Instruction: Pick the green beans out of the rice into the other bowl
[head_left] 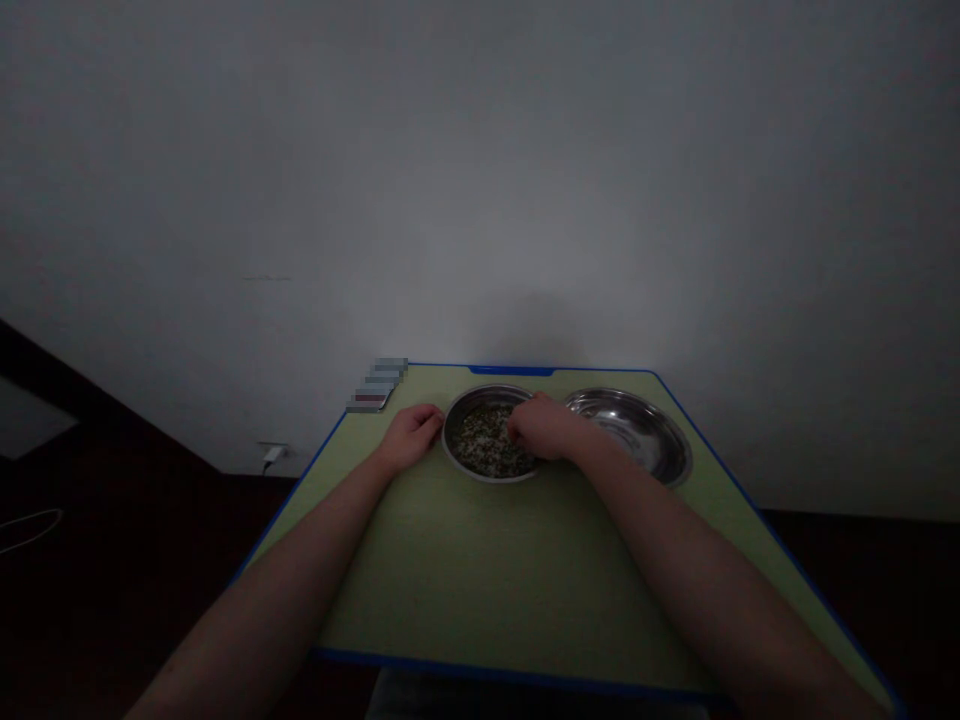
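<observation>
A steel bowl [448, 452] holds a mix of small pale and dark grains [489, 440]. My right hand [547, 427] reaches over its right side, fingers bent together and pointing down at the grains. Whatever those fingertips hold, if anything, is too small and dim to make out. Beside the bowl's left rim, my left hand [411, 437] rests on the table with its fingers curled, the tips close to the rim; whether they touch it I cannot tell. A second, wider steel bowl [660, 440] stands to the right, partly behind my right wrist and forearm.
Both bowls stand on a light green table [480, 580] with blue edging. At its back left corner lies a flat object [379, 385], blurred out. A pale wall [480, 200] rises directly behind. Low on the wall at left is a white plug [274, 454].
</observation>
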